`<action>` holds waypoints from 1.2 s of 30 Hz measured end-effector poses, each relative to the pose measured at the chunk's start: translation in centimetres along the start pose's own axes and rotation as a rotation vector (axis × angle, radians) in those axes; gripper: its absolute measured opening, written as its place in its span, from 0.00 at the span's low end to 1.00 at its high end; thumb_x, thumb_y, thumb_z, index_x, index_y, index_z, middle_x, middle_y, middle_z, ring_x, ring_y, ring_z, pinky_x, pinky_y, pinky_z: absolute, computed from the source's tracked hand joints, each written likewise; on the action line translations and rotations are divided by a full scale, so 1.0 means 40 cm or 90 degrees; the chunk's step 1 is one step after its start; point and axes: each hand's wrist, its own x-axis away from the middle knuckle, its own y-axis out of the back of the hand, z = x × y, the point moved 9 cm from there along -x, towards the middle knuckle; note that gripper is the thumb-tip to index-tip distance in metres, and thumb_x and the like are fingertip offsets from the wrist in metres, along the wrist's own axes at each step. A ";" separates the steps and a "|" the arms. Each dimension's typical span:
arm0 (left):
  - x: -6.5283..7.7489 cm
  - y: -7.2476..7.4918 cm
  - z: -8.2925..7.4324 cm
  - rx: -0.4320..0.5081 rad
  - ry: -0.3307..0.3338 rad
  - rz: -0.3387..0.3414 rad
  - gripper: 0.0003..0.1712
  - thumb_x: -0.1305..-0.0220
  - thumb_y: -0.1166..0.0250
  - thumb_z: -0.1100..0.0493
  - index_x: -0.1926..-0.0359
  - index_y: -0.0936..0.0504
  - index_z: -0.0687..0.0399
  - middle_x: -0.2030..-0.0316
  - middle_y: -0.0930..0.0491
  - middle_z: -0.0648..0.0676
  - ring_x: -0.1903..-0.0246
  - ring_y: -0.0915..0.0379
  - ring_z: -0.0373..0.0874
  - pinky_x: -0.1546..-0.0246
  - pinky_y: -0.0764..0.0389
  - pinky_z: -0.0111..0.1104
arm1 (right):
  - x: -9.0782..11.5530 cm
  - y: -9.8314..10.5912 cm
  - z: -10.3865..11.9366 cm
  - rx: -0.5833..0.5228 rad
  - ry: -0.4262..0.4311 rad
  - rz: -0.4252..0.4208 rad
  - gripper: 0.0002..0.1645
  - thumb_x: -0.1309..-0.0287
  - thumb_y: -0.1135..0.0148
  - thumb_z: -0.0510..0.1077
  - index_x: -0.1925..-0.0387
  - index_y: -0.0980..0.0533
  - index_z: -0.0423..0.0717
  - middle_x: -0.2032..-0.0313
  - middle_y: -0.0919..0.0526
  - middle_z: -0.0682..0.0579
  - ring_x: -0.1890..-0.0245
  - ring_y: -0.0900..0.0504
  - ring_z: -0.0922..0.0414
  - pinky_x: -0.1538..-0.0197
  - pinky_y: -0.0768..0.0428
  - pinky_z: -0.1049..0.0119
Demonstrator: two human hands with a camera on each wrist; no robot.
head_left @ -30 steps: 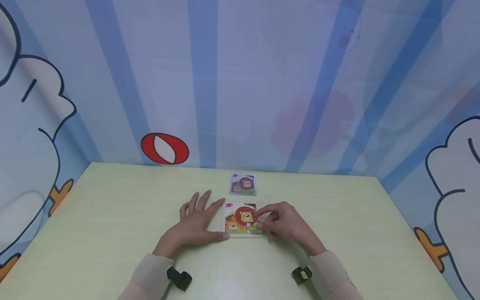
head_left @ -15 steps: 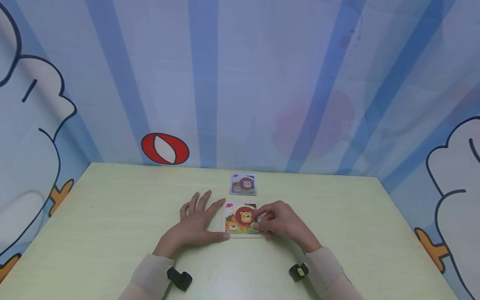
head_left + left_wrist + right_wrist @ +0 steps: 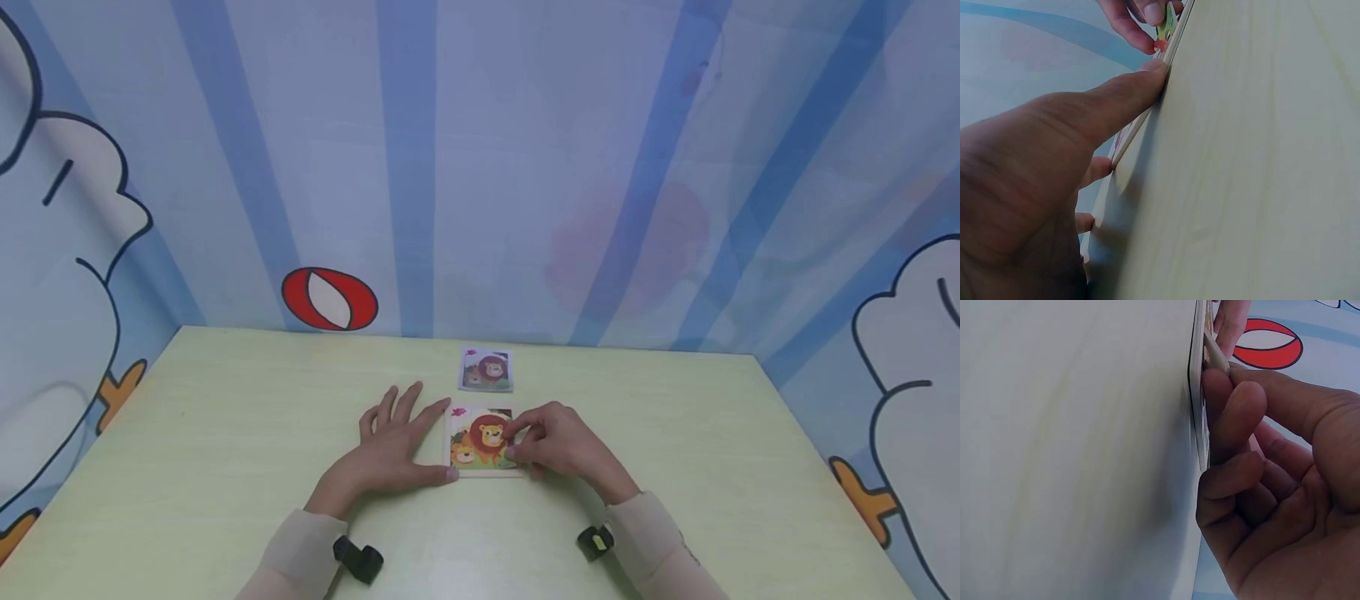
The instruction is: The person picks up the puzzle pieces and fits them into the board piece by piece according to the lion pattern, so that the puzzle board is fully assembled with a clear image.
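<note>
A square lion jigsaw puzzle (image 3: 480, 437) lies on the table in a pale tray (image 3: 489, 476). My left hand (image 3: 390, 450) is spread along the tray's left side, its index fingertip at the far left corner and its thumb at the near left corner. At the lower right of the picture my right hand (image 3: 562, 442) pinches a puzzle piece (image 3: 1165, 34) between thumb and fingers. In the right wrist view that puzzle piece (image 3: 1216, 356) tilts up from the tray's surface. The fingers hide part of the piece and the puzzle's right edge.
Behind the puzzle lies a small card (image 3: 486, 369) printed with the same lion picture. The pale wooden table (image 3: 262, 400) meets a blue striped backdrop (image 3: 480, 167) at its far edge and printed side panels at left and right.
My right hand has moved slightly left with the piece, and the pale gap below the lion's face is now covered. The left hand has stayed in place on the tray.
</note>
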 end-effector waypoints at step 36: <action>-0.003 -0.002 0.005 -0.003 -0.001 -0.005 0.59 0.42 0.25 0.30 0.15 0.39 0.38 0.12 0.59 0.63 0.14 0.74 0.72 0.21 0.63 0.73 | -0.012 -0.005 0.005 0.082 -0.029 -0.030 0.05 0.37 0.23 0.43 0.60 0.13 0.52 0.81 0.19 0.55 0.84 0.26 0.60 0.75 0.27 0.67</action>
